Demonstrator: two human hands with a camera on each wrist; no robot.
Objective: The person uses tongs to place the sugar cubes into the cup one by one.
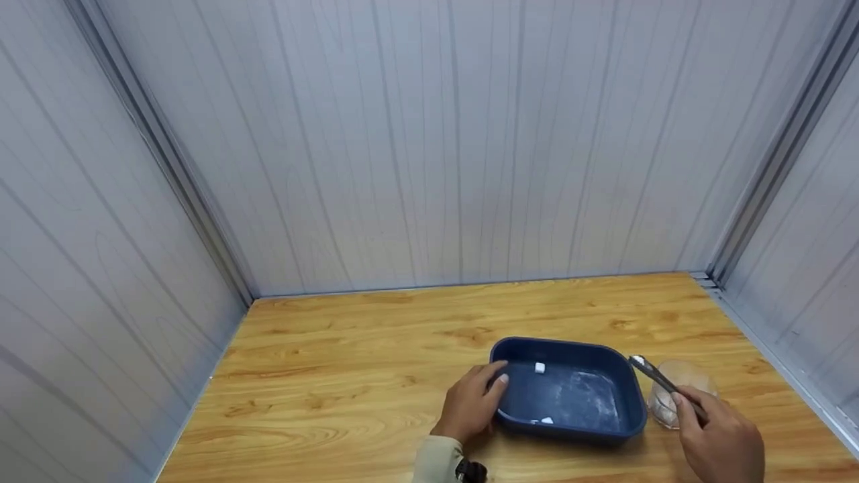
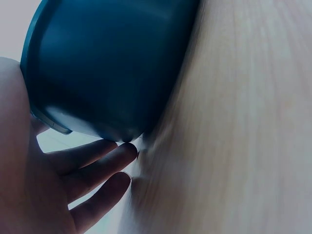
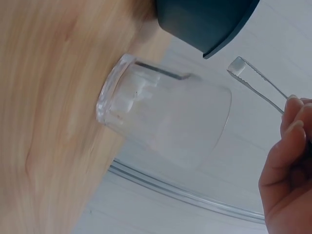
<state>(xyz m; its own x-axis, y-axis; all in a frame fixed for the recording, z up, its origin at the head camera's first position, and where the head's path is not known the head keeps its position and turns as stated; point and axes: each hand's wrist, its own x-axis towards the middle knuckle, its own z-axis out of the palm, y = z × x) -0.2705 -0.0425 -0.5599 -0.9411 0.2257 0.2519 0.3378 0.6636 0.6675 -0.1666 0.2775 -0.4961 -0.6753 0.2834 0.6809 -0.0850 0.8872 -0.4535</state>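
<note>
My left hand point(image 1: 470, 402) holds the left rim of a dark blue rectangular basin point(image 1: 570, 435). In the left wrist view, several fingers point(image 2: 100, 163) of it lie along the basin's outer wall, near the tabletop. Two white sugar cubes, one toward the back point(image 1: 539, 367) and one near the front wall point(image 1: 547, 420), lie in the basin. My right hand point(image 1: 725, 436) grips slim metal tongs point(image 1: 661, 381), whose tips pinch another sugar cube point(image 3: 238, 66) at the basin's right rim. Below the tongs stands a clear glass point(image 3: 170, 112) with several white cubes at its bottom.
White powdery residue point(image 1: 590, 396) marks the basin floor. The wood-grain table point(image 1: 322, 376) extends to the left and behind the basin. Pale panel walls point(image 1: 429, 147) enclose the back and both sides, with a metal rail point(image 1: 778, 355) along the right table edge.
</note>
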